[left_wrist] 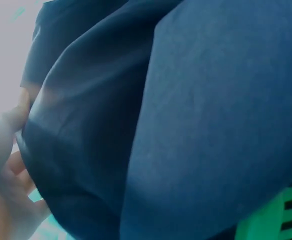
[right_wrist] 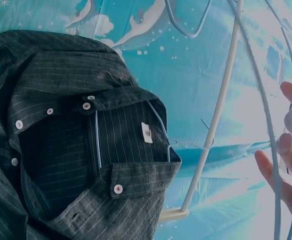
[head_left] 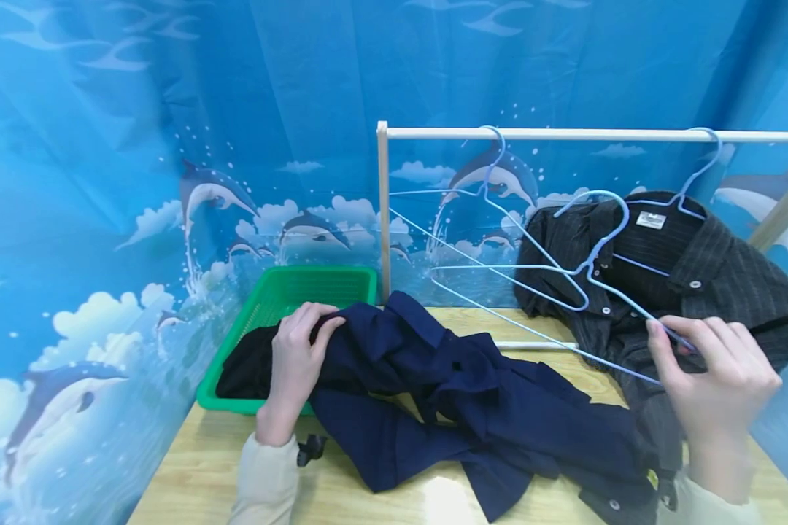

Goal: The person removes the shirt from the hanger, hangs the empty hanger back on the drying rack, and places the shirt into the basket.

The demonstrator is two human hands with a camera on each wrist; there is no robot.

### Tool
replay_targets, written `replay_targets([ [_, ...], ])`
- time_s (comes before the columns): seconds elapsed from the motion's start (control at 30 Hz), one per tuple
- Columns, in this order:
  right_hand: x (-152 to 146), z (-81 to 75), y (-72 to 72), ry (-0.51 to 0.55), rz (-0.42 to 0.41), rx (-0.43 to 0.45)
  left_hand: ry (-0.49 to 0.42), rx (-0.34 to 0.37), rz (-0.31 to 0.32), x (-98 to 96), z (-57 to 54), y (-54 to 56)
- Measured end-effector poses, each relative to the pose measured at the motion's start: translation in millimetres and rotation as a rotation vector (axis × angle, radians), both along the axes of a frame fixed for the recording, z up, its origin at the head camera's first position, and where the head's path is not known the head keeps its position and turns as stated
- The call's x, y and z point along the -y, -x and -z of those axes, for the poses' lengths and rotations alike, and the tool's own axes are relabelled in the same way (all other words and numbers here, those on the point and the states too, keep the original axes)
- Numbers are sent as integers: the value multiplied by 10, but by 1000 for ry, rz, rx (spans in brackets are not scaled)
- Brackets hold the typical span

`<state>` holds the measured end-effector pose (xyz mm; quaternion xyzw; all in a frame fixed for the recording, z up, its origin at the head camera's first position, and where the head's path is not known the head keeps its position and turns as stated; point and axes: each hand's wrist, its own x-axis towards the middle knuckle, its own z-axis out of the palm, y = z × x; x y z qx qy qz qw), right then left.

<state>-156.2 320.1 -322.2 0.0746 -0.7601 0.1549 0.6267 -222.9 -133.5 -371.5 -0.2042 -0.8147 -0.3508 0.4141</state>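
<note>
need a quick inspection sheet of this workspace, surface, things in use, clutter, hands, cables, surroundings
Surface: pale wood-grain table, partly covered by cloth.
Job's things: rumpled navy-blue cloth garment; light-blue wire hanger, bare.
Clutter: black cloth inside the green perforated plastic basket; small black object beside the cream left sleeve, too unclear to identify.
Grips: left hand pinches the garment at the basket; right hand pinches one arm of that hanger.
Cables: nothing seen.
Surroundings: pale straight rail bearing a second blue wire hanger and a black pinstriped shirt on another; blue dolphin-print curtain behind.
</note>
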Motion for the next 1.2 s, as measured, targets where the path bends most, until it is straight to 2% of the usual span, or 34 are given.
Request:
replay_targets([
  [0.27, 167, 57, 70, 4, 3, 53, 18, 5, 26, -58, 5, -13],
  [0.47, 395, 103, 186, -7, -33, 60, 7, 22, 23, -76, 2, -8],
  [0.6, 536, 63, 282, -39, -53, 68, 16, 18, 23, -100, 2, -8],
  [0.83, 778, -180, 431, -90, -37, 114, 47, 22, 43, -167, 16, -22],
  [1.07, 1052, -530, 627, -33, -80, 154, 92, 27, 50, -244, 26, -29],
  [1.2, 1203, -625, 763, -43, -100, 173, 104, 27, 49, -275, 33, -40],
])
